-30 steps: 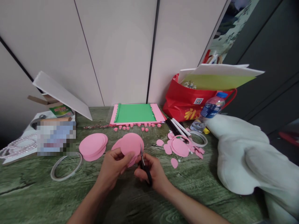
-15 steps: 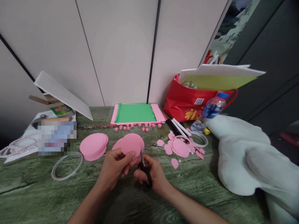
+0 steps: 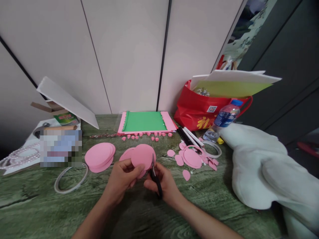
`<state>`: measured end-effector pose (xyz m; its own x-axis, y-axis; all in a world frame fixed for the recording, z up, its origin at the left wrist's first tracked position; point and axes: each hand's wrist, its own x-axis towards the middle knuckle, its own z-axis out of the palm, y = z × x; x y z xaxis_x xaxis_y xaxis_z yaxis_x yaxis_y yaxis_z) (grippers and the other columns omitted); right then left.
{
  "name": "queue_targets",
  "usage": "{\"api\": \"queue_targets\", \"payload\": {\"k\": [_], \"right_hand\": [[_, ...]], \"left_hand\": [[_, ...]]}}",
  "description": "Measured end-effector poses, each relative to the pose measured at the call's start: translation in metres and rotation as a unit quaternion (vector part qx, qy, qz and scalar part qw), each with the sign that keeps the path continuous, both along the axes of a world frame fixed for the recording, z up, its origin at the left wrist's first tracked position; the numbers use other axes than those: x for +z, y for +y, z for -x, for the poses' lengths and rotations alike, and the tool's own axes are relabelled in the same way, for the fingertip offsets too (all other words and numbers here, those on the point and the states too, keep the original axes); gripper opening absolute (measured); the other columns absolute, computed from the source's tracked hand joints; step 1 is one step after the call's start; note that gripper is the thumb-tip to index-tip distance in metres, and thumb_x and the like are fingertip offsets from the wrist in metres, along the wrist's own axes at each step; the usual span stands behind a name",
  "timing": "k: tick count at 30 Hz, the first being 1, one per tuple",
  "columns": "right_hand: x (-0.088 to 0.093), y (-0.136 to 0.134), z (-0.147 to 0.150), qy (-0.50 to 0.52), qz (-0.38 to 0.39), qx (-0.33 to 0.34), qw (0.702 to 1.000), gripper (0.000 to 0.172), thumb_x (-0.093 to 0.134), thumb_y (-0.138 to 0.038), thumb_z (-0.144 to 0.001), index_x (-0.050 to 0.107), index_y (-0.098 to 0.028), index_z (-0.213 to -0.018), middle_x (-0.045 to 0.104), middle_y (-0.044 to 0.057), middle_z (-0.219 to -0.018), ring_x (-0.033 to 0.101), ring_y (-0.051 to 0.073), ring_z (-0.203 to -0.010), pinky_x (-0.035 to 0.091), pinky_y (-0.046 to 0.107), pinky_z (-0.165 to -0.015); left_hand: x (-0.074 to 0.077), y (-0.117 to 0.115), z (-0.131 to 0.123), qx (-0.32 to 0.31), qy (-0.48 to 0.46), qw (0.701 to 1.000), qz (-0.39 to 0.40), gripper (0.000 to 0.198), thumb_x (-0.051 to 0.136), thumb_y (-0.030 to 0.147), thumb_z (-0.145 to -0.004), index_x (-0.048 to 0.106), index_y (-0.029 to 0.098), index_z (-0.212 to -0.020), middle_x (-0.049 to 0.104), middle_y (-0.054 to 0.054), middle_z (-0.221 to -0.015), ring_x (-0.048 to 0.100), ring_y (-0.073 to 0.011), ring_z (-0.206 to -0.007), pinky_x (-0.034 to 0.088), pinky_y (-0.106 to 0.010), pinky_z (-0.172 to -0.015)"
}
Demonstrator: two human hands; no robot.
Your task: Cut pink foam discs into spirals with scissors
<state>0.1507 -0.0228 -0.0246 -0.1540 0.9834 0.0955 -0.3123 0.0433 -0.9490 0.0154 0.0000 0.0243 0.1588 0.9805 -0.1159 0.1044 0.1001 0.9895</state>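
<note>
Between the thumb and fingers of my left hand [image 3: 124, 176] is a pink paper circle [image 3: 142, 155], held up above the table. My right hand [image 3: 163, 182] grips a pair of scissors [image 3: 156, 181] with black handles, its blades pointing away from me at the circle's right edge. Behind the held circle lies another pink disc, partly covered. A stack of pink paper circles [image 3: 99, 156] rests to the left of my hands. To the right are pink paper offcuts [image 3: 191, 157] and small round pieces.
Small pink rolled pieces [image 3: 141, 134] line the front of a green sheet [image 3: 144, 121]. Tape rolls [image 3: 71, 191] lie at left and right. Markers [image 3: 190, 136], a water bottle [image 3: 226, 116], a red bag [image 3: 184, 109] and a white plush shape [image 3: 256, 162] stand on the right.
The held paper circle has shifted slightly right and down. The scissors have turned a little, their blades still at the circle's right edge. Both hands keep their grip.
</note>
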Motion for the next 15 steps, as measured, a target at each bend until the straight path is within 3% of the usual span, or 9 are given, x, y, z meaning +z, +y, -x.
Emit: {"api": "queue_targets", "payload": {"k": [15], "right_hand": [[-0.0055, 0.0004, -0.0002, -0.018, 0.041, -0.005, 0.999, 0.043, 0.079, -0.042, -0.052, 0.051, -0.018, -0.075, 0.053, -0.007, -0.048, 0.039, 0.006, -0.037, 0.029, 0.018, -0.038]], "left_hand": [[0.0005, 0.0013, 0.0018, 0.013, -0.009, 1.0, -0.025, 0.029, 0.07, 0.035, -0.062, 0.052, 0.014, -0.052, 0.041, 0.008, -0.037, 0.028, -0.0026, -0.032, 0.016, -0.018, -0.036]]}}
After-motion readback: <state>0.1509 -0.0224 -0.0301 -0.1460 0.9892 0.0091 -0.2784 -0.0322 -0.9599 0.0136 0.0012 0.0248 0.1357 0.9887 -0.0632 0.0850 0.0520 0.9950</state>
